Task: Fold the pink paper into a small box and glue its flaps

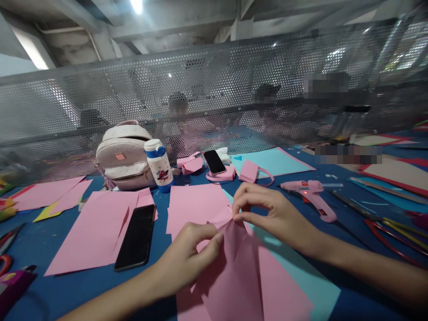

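Pinching a creased pink sheet [234, 278] between them at the centre of the dial, the two hands work close together but apart from each other. The left hand [197, 254] has thumb and forefinger closed on its edge at about 8 o'clock; the right hand [264, 209] grips its gathered top at about 1 (the fingers partly hide that fold). Beneath it, more pink paper and a turquoise sheet [324, 290] spread toward 5 o'clock over the blue surface [162, 238].

Judging by its state, this piece is only partly shaped: creases and a gathered top are there, while its lower part hangs loose and no fastening can be made out. Flat pink sheets [88, 227] at 9 o'clock look unworked, with a large phone [135, 238] lying over their near corner. At 2 o'clock lies a pink glue gun [312, 196], a small light glowing on it, and at 3 scissors [394, 225].

Farther off, at 12 to 1 o'clock, a pink paper piece with a loop [249, 171] seems already formed, beside a smaller phone [214, 161]. A bottle [158, 167] and a backpack [125, 156] stand toward 10 and 11. Beyond everything, a perforated metal panel [214, 107] runs across, with blurred people behind it.
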Available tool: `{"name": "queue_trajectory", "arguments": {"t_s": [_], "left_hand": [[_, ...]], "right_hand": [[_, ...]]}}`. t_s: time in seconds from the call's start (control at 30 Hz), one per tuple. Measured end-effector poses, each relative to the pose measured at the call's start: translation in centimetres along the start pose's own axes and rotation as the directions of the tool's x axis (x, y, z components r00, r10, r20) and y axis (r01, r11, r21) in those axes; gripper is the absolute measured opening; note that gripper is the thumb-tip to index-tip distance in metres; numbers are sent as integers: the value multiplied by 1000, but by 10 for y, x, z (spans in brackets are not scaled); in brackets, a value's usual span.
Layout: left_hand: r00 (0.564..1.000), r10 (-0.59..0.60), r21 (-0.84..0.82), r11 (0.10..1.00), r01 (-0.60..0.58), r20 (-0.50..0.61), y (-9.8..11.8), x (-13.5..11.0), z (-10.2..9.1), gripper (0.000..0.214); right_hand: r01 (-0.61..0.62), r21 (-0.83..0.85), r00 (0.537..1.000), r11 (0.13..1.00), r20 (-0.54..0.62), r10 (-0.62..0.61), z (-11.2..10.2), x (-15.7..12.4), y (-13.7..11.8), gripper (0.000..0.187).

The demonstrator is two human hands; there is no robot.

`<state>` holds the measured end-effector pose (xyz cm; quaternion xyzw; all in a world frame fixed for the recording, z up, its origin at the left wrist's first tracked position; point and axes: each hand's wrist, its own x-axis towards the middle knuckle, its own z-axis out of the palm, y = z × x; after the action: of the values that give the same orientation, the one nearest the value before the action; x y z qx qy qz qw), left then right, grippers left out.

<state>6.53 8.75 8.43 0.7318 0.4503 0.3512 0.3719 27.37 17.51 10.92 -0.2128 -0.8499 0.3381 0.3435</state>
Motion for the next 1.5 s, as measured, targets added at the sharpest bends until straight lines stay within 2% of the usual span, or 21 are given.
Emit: {"name": "queue_trajectory", "arguments": {"t_s": [0.1, 0.2, 0.37, 0.47, 0.6, 0.77, 0.9, 1.5], "left_hand": [[998, -57, 101, 993, 60, -31, 5, 0, -3, 43], [996, -42, 123, 991, 51, -73, 10, 1, -9, 36], [964, 136, 262, 962, -74, -227, 10, 0, -19, 11], [933, 244, 358, 923, -140, -265, 7, 0, -22, 8], [903, 312, 418, 892, -172, -294, 4, 3, -24, 10], [844, 459, 463, 834, -301, -278, -1, 6, -26, 14], [815, 520, 449, 810, -377, -255, -7, 7, -25, 15], [786, 567, 446, 786, -428, -245, -10, 8, -25, 12]], "right_hand": [[31, -46, 999, 998, -15, -31, 0, -2, 1, 14], [37, -79, 999, 996, -22, -39, 1, -2, 1, 14], [34, -84, 998, 996, -41, -37, 2, -2, 3, 13], [16, -54, 998, 998, -57, -19, 4, -1, 6, 13], [-1, 32, 998, 999, -65, 3, 10, -1, 11, 18], [-15, 82, 998, 996, -53, 20, 16, -2, 18, 17], [-19, 100, 998, 995, -58, 25, 16, -2, 20, 16], [15, 95, 997, 995, -76, -8, 17, -3, 25, 6]]}}
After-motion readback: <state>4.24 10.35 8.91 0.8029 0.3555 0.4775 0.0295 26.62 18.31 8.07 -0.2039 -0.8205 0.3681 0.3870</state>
